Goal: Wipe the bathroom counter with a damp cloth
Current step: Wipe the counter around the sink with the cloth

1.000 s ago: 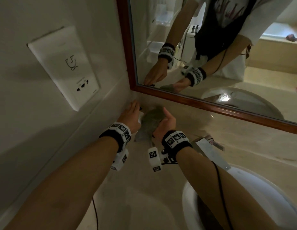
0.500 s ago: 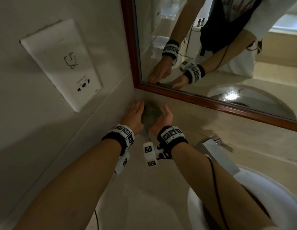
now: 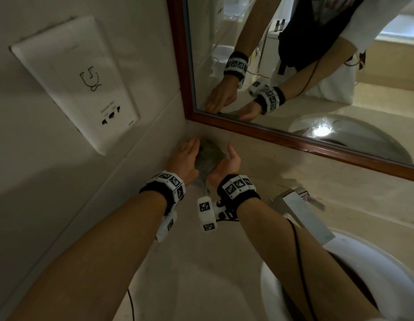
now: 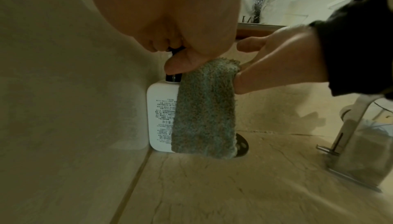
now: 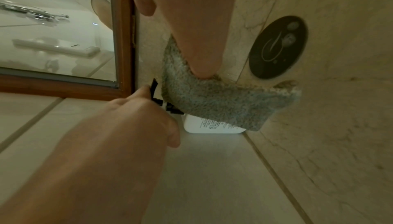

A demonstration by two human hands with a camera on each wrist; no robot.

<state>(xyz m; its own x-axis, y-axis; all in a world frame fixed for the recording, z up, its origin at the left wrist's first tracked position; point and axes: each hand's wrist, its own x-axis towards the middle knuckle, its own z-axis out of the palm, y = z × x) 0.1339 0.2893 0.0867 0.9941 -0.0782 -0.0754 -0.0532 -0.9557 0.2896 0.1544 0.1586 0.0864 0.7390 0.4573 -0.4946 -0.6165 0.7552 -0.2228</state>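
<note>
In the back left corner of the beige stone counter [image 3: 215, 251], under the mirror, both my hands are close together. My right hand [image 3: 226, 165] pinches a grey-green terry cloth [image 4: 204, 110], which hangs folded from its fingers [image 5: 197, 46] just above the counter. My left hand [image 4: 176, 54] grips the black pump neck of a white bottle [image 4: 160, 115] standing against the left wall, right beside the cloth [image 5: 223, 103]. In the head view the bottle is hidden under the left hand [image 3: 182, 156] and the cloth [image 3: 208, 158]. I cannot tell whether the bottle is lifted.
A dark round plate [image 5: 278, 47] is set in the counter behind the cloth. A chrome faucet [image 3: 301, 205] and a white basin [image 3: 363, 262] lie to the right. A wood-framed mirror [image 3: 294, 140] runs along the back; a socket plate [image 3: 80, 84] sits on the left wall.
Both hands have moved together further into the corner below the mirror, the right one carrying the cloth. The white bottle top seen by the left hand earlier is now covered.
</note>
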